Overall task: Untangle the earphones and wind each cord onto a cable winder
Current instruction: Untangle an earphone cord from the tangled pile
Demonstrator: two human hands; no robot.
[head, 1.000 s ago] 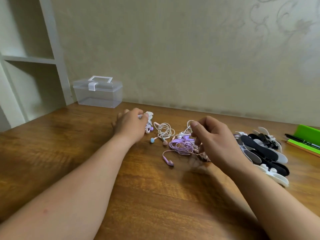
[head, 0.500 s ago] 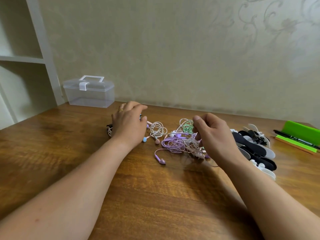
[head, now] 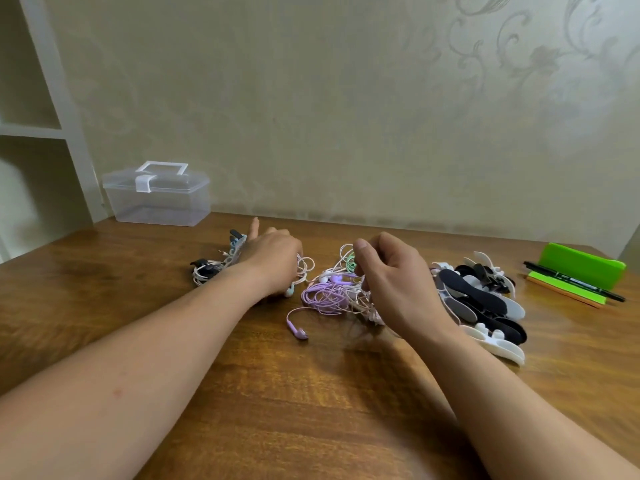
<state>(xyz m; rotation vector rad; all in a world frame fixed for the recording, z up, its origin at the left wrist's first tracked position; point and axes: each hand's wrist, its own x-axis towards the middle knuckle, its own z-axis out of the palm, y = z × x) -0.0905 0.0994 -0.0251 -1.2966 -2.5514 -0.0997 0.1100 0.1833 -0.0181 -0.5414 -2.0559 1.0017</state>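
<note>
**A:** Start at the left. What lies out past the tangle of thin purple, white and green earphone cords (head: 327, 294)?

**B:** Far left of it and further back is a clear plastic box with a white handle (head: 157, 199), beside a white shelf unit (head: 52, 133). Nearer the tangle lies a pale cord wrapped on a black cable winder (head: 207, 270). Then comes the left hand (head: 273, 261), at the tangle's left edge. Its forefinger is straight and the other fingers are hidden, so I can't tell whether it holds the white loops there.

**A:** And the right hand?

**B:** The right hand (head: 394, 285) is over the tangle's right side, thumb and curled fingers pinching a few strands. The heap stretches across between both hands, and a loose purple earbud (head: 300, 332) trails toward the person. I'd judge that the teasing-out starts from the right.

**A:** Beyond that?

**B:** Just right of the tangle is a pile of flat black and white plastic winders (head: 485, 306). Further right is a green stand (head: 581, 266) with a black pen (head: 575, 281). It all sits on a brown wooden table (head: 311, 410) against a pale patterned wall.
</note>
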